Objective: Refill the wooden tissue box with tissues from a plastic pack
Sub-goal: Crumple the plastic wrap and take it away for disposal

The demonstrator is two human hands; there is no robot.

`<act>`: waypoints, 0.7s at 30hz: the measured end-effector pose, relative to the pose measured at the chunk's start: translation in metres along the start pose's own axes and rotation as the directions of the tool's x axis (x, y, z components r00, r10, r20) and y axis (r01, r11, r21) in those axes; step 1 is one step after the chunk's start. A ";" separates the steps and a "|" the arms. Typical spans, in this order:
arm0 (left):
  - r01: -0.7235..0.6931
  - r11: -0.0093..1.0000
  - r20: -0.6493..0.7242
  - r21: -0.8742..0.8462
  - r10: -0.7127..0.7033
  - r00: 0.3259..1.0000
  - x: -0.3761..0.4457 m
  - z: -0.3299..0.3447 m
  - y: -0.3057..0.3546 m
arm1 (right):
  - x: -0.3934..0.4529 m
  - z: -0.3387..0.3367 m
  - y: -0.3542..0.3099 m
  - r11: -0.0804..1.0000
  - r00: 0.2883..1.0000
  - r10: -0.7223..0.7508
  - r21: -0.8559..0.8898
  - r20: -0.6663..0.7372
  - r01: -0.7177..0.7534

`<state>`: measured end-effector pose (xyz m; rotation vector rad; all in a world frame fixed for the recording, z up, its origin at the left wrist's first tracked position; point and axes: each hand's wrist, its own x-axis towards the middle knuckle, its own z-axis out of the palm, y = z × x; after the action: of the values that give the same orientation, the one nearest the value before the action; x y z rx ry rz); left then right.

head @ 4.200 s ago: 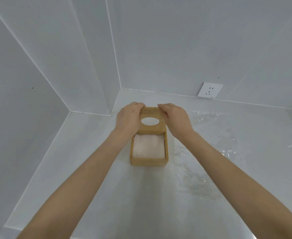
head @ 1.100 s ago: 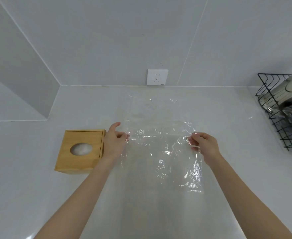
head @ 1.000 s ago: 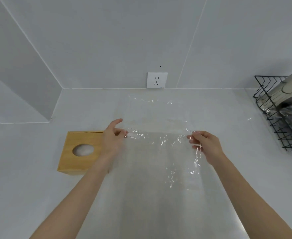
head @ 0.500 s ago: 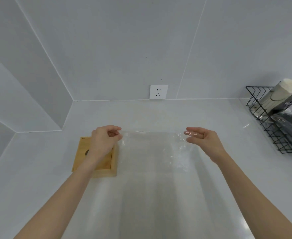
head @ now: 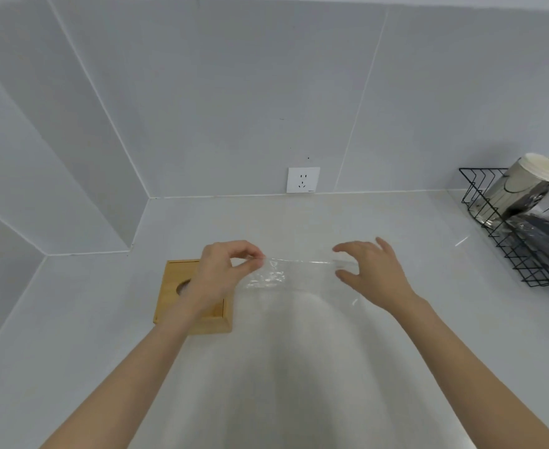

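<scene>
A person's left hand (head: 224, 273) pinches one upper corner of the empty plastic pack (head: 299, 277), held above the white tabletop (head: 72, 319) beside the lidded wooden tissue box (head: 169, 303); the right hand (head: 373, 273), fingers spread, looks released from the opposite edge. The film appears feather-light, limp and slippery, best gathered by its corners

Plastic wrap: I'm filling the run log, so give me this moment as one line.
left hand: pinches plastic wrap | right hand: fingers spread at wrap's other end, grip unclear | wooden tissue box: lid on, on counter
</scene>
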<state>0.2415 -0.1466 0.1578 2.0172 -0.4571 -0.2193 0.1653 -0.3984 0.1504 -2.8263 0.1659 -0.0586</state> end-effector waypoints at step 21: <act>0.571 0.271 0.560 -0.775 -0.123 0.819 -0.007 0.007 0.001 | 0.007 -0.019 -0.031 -0.084 0.887 0.131 0.897 0.442 -0.434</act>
<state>0.2320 -0.1497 0.1553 0.8276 -0.0182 -0.9806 0.1749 -0.3752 0.1780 -1.1542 0.4625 0.1796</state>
